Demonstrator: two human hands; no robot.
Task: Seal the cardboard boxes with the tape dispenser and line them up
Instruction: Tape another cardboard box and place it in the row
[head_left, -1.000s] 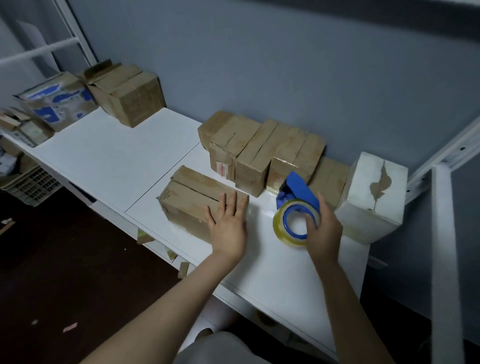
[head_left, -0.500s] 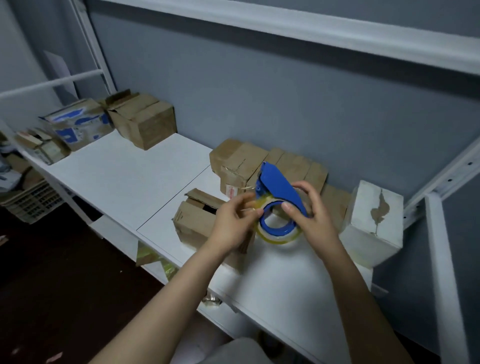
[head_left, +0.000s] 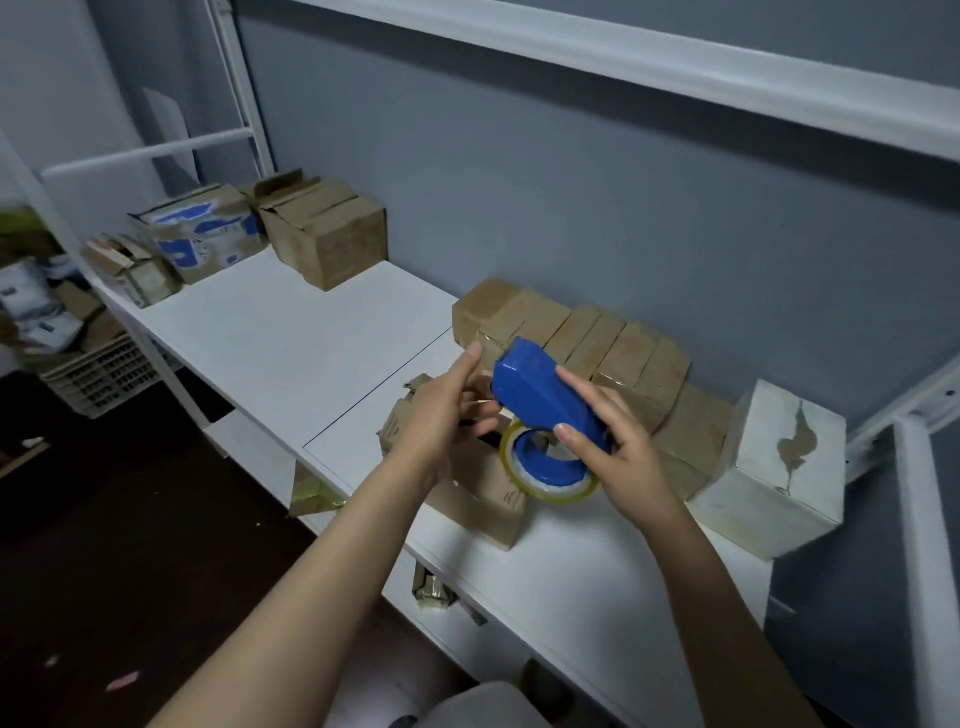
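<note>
Right hand (head_left: 621, 457) grips tape dispenser (head_left: 540, 395) over box (head_left: 470, 493) (by shelf (head_left: 311, 338) edge)

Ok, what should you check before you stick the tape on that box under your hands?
1. Dispenser in a firm grip: ok. The right hand holds the blue tape dispenser.
2. Tape left on the roll: ok. The tape roll is loaded.
3. Tape end pulled free: cannot tell. The left hand hides the dispenser's front.
4. Flaps folded shut: not ok. A flap on the open box sticks up.
5. Box held steady: not ok. Both hands are up at the dispenser.
</note>
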